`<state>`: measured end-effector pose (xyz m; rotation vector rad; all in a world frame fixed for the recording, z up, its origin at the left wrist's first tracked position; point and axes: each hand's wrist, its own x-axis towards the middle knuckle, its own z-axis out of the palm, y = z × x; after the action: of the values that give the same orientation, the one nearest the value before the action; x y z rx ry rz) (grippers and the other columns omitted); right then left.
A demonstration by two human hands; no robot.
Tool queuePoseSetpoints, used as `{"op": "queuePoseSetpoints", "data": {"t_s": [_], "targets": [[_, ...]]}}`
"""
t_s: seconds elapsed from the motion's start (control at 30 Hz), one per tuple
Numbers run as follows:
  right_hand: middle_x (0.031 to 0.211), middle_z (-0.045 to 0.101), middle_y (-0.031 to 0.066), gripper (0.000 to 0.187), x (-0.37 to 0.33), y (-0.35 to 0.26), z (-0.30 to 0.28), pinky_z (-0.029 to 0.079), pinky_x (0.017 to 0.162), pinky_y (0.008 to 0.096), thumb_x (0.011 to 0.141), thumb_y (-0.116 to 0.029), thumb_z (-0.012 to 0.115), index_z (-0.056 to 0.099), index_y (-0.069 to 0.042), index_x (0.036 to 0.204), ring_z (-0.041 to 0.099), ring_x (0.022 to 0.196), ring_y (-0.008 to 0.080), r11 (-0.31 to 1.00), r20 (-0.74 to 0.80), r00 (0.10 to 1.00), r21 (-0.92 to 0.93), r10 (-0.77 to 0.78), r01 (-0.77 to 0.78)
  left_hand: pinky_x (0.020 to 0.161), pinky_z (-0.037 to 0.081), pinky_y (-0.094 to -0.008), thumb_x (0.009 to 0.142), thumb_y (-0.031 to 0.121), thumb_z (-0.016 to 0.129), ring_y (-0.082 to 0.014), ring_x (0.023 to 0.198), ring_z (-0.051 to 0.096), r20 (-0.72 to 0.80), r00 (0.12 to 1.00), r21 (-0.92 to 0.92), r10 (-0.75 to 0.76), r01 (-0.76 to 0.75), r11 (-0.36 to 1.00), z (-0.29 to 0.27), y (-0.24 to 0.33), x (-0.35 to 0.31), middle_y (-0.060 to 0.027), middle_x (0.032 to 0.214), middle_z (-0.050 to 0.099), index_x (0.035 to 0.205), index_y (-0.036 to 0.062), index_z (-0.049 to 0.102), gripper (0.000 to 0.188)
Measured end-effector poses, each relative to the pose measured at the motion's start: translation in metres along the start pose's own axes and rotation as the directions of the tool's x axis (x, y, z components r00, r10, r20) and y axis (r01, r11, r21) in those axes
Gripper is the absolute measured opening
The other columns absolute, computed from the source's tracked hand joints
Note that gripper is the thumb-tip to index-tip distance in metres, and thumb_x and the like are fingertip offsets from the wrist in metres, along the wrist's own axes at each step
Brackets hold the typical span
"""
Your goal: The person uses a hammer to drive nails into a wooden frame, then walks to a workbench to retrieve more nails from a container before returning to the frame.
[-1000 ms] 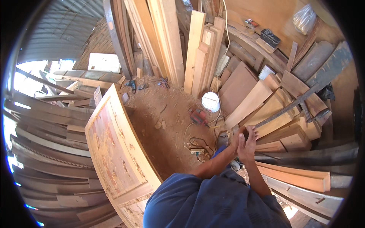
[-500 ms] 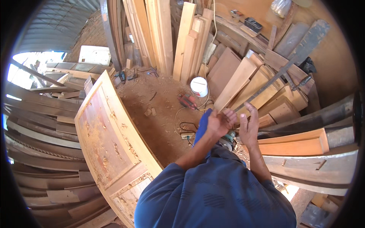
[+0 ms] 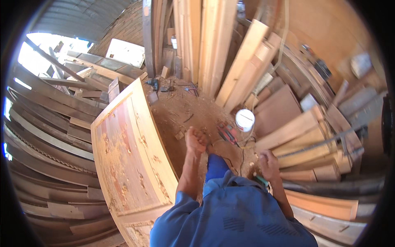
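Wooden panel [image 3: 125,154] left of left hand [image 3: 196,140], farther from right hand [image 3: 269,165] (both curled; tightness unclear).

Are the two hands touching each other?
No, the left hand and the right hand are apart, with a blue trouser leg visible between them.

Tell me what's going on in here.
A person in a blue shirt stands in a cluttered wood workshop, hands apart, with nothing visibly held in either. The left hand, fingers curled, is out in front, just right of a large framed wooden panel. The right hand, also curled, is near stacked boards. Beyond, a red tool lies on the floor beside a white bucket.
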<state>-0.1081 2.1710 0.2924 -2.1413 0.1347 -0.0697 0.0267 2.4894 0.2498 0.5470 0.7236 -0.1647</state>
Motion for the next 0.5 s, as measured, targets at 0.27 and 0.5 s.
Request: {"op": "queuePoseSetpoints", "data": {"t_s": [0.27, 0.5], "targets": [[0.096, 0.067, 0.0224, 0.026, 0.251, -0.142, 0.180, 0.052, 0.080, 0.0394, 0.091, -0.014, 0.062, 0.063, 0.005, 0.109, 0.068, 0.087, 0.0328, 0.989, 0.497, 0.857, 0.028, -0.137, 0.142, 0.052, 0.032, -0.0390, 0.101, 0.038, 0.049, -0.0169, 0.052, 0.034, -0.048, 0.524, 0.941, 0.850, -0.261, 0.214, -0.112, 0.262, 0.155, -0.0059, 0.054, 0.036, 0.066, 0.0032, 0.046, 0.049], [0.088, 0.067, 0.0171, 0.031, 0.377, -0.174, 0.255, 0.052, 0.077, 0.0369, 0.093, -0.022, 0.060, 0.064, 0.004, 0.111, 0.067, 0.083, 0.0254, 0.999, 0.562, 0.826, 0.006, 0.035, -0.046, 0.078, 0.050, -0.0564, 0.097, 0.046, 0.046, -0.0489, 0.086, 0.065, -0.315, 0.544, 0.939, 0.778, 0.299, 0.172, -0.106, 0.361, 0.184, -0.0278, 0.087, 0.069, 0.081, -0.0017, 0.065, 0.054]]}}
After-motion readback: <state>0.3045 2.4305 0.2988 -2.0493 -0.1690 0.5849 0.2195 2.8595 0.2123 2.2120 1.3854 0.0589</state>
